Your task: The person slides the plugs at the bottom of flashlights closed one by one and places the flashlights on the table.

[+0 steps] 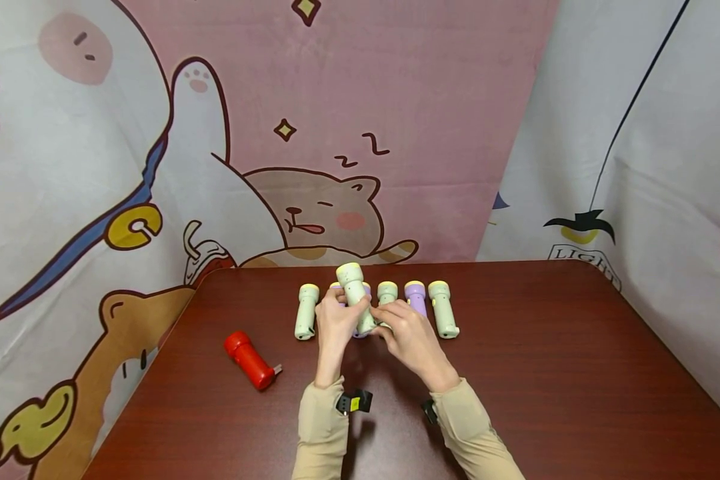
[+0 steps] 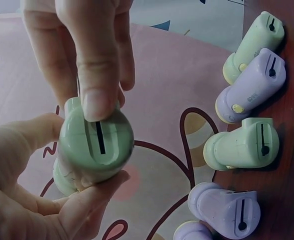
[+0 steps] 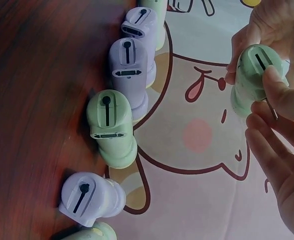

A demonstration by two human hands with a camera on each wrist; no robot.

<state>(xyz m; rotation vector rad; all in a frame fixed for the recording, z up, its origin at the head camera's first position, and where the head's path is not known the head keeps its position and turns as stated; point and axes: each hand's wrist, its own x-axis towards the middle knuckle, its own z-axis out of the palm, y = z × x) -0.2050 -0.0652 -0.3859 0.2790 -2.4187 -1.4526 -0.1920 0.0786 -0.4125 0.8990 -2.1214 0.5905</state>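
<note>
My left hand (image 1: 335,327) holds a pale green flashlight (image 1: 353,283) above the table, its yellow-rimmed head tilted up and away. In the left wrist view, my left thumb and fingers curl round the body of this green flashlight (image 2: 97,145), whose slotted tail end faces the camera. At that tail, my right hand (image 1: 417,340) pinches the edge, the thumb lying by the slot. A thin metal piece (image 3: 272,109) shows between the right fingers in the right wrist view. Behind the hands stands a row of green and purple flashlights, partly hidden.
A red flashlight (image 1: 251,362) lies at the left on the brown table (image 1: 576,373), a metal plug sticking out of its tail. The row includes a green flashlight (image 1: 307,312) at its left end and another green flashlight (image 1: 443,310) at its right end, beside a purple flashlight (image 1: 416,297).
</note>
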